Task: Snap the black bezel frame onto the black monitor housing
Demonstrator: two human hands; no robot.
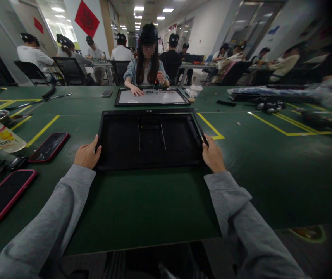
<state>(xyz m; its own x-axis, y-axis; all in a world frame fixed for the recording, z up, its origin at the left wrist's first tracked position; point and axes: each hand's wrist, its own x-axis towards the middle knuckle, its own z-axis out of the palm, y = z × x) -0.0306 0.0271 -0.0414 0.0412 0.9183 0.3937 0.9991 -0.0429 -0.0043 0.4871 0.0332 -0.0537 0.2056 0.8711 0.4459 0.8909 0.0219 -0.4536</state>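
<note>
A black monitor back cover lies flat on the green table in front of me, inner side up, with two thin metal rails in its middle. My left hand grips its near left edge, fingers curled over the rim. My right hand grips the near right edge the same way. Both of my arms are in grey sleeves.
Two phones in red cases lie to my left, beside a labelled bottle and small tools. Across the table a person works on a flat screen panel. A cup and dark parts lie at right. More people sit behind.
</note>
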